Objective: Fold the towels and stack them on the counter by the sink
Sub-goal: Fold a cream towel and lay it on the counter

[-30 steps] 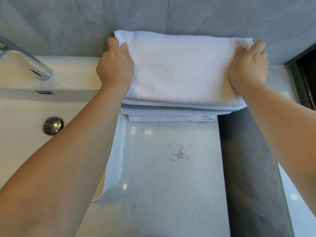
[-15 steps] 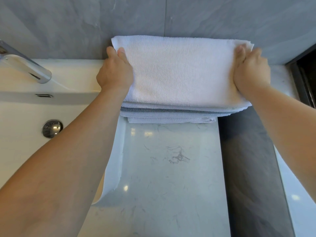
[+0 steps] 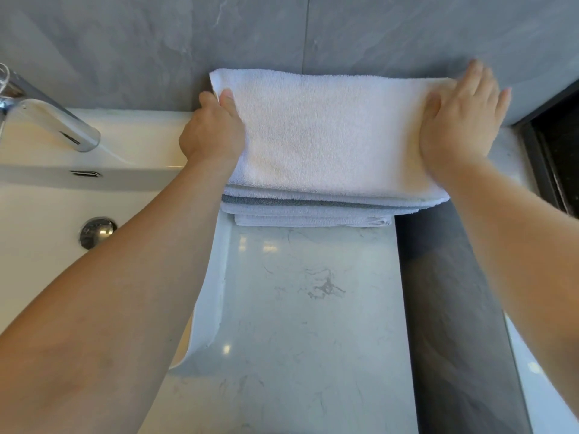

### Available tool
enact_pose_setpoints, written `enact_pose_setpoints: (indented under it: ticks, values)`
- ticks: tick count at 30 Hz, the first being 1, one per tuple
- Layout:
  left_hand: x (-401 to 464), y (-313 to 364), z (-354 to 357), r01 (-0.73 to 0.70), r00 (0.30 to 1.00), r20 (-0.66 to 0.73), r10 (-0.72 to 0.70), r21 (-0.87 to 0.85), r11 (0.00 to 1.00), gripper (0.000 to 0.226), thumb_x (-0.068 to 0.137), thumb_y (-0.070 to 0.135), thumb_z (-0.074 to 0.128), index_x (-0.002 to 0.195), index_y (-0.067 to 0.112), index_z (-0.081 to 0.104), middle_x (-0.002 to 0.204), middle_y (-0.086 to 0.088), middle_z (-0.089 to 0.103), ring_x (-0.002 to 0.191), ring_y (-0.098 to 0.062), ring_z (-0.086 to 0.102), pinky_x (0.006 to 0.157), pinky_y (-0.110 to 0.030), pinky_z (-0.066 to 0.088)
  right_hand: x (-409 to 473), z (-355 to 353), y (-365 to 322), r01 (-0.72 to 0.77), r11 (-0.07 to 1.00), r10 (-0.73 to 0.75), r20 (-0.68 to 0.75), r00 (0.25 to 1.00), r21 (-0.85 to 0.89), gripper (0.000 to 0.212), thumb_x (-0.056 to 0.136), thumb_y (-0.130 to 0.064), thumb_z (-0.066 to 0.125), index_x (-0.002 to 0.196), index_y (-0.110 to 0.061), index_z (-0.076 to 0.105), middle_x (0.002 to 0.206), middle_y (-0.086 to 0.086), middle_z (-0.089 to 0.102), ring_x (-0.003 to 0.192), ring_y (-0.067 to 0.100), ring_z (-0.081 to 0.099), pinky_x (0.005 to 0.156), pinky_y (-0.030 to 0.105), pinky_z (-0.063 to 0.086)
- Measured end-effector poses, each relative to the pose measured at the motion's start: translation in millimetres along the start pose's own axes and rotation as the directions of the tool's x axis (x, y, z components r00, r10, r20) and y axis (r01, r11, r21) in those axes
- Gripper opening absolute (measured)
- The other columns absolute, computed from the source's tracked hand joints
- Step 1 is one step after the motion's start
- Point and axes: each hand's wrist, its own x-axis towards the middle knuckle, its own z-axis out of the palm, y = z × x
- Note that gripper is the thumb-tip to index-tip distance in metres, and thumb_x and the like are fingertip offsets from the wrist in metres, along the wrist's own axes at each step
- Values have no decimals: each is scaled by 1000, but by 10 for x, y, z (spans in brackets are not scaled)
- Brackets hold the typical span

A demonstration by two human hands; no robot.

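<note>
A folded white towel [image 3: 326, 133] lies on top of a stack of folded towels [image 3: 313, 211], white and grey, against the grey wall on the marble counter [image 3: 307, 308]. My left hand [image 3: 211, 134] grips the top towel's left edge, with thumb and finger curled over it. My right hand [image 3: 460, 117] lies flat on the towel's right end, fingers straight and spread toward the wall.
The white sink [image 3: 47, 208] with its chrome faucet [image 3: 53, 120] and drain plug [image 3: 95, 231] lies to the left of the stack. A dark grey strip [image 3: 454, 308] runs along the counter's right side. A dark frame [image 3: 551, 151] stands at far right.
My right hand let go of the towel's right edge and flattened onto it, fingers extended. My left hand kept its hold on the left edge. The towel settled onto the stack.
</note>
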Motion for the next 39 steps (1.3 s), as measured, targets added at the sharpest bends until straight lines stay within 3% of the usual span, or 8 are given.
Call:
enact_pose_setpoints:
  ticks: [2,5,10,13,23,27,34,39]
  values:
    - [-16,-4,-52,0,1000,-13,0,-26,1000,54,106,48,17,126,6,44,127,-18,59,115,-40,54,81,-43,36,-178,-54,-139,64,998,-63,-72,995,3,61,98,-31,32,152,-4,21,158,13,24,147,30,19,121,46,4]
    - [-156,-42,-164,-60,993,-101,52,-75,995,51,105,47,24,128,6,45,132,-16,52,119,-40,49,86,-47,39,-615,-112,-402,198,974,-190,-79,979,108,55,98,-27,35,148,-5,31,157,14,27,146,31,21,121,44,8]
    - [-670,-437,-256,-401,904,-218,367,-140,905,45,103,36,34,133,5,47,133,-15,52,120,-36,46,98,-42,37,-1442,-130,-712,305,911,-309,-31,950,277,48,98,-20,44,143,-2,41,150,16,38,141,32,33,119,47,17]
    - [-967,-879,-310,-493,860,-250,444,-185,850,43,101,28,39,132,0,49,133,-17,52,123,-33,46,105,-39,35,-1813,-158,-952,347,879,-372,18,928,327,47,99,-18,46,143,-3,41,150,15,39,141,31,33,119,47,19]
    - [-1181,-2589,-886,-513,858,-164,487,-207,833,44,101,29,39,135,2,49,138,-16,50,126,-28,45,109,-37,37,-2963,-163,-2461,391,817,-475,110,873,424,45,97,-18,52,139,-6,45,148,14,41,138,30,35,117,46,26]
    - [-955,-3364,-1266,-538,843,-146,518,-196,820,38,102,24,46,133,4,50,137,-14,52,126,-25,45,107,-29,34,-3456,-123,-3277,386,807,-485,130,865,447,44,98,-21,50,140,-8,44,149,10,41,138,25,35,117,42,27]
    - [-542,-4466,-1710,-470,882,-119,455,-199,860,37,103,26,45,136,10,48,141,-9,49,130,-24,44,107,-35,41,-4021,-42,-4410,350,790,-483,160,861,503,42,98,-19,49,139,-9,47,146,10,44,136,23,38,118,41,26]
    - [-262,-4967,-2041,-380,920,-192,342,-223,898,35,103,25,43,133,8,50,138,-10,50,126,-24,46,102,-30,39,-4068,102,-5245,429,730,-581,152,800,532,41,98,-21,51,138,-11,48,145,8,46,133,24,43,109,26,21]
